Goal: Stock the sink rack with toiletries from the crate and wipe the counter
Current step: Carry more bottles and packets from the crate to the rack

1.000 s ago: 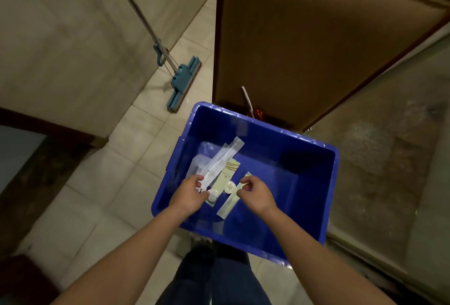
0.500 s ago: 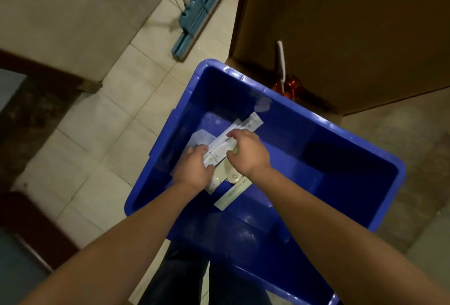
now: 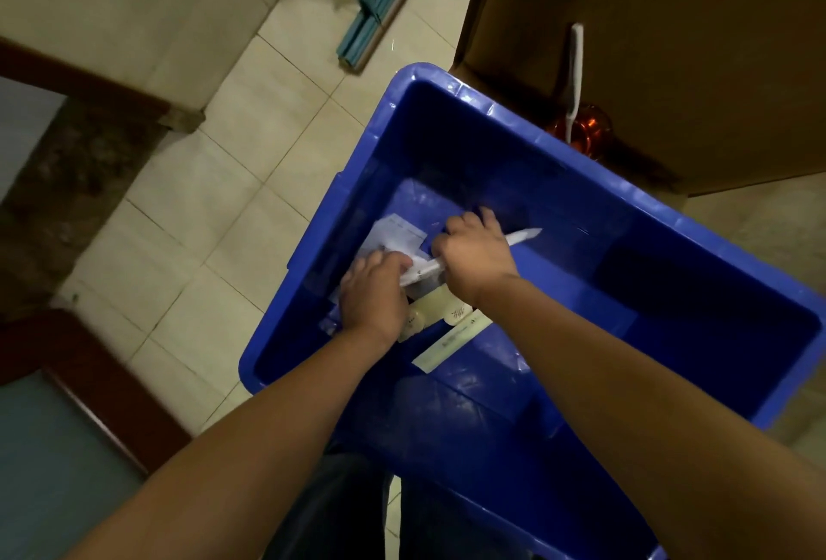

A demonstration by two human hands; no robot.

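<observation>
A blue plastic crate (image 3: 447, 85) stands on the tiled floor below me. Both my hands reach down into its left part. My right hand (image 3: 476, 253) grips a long white wrapped toiletry packet (image 3: 523, 237), whose end sticks out to the right of the fist. My left hand (image 3: 373, 291) lies curled over the packet's other end and over flat white sachets (image 3: 395, 235). Below the hands lie cream-coloured packets (image 3: 440, 311) and a long pale strip packet (image 3: 451, 342). What the left fingers hold is hidden.
A teal flat mop (image 3: 384, 1) lies on the floor tiles behind the crate. A toilet brush with a white handle (image 3: 574, 68) stands in an orange holder (image 3: 585, 128) beside a brown door. A dark wooden threshold (image 3: 89, 81) runs at the left.
The camera has come closer to the crate. My right hand has closed round the long white packet and shifted it to the right; my left hand has moved up against it.
</observation>
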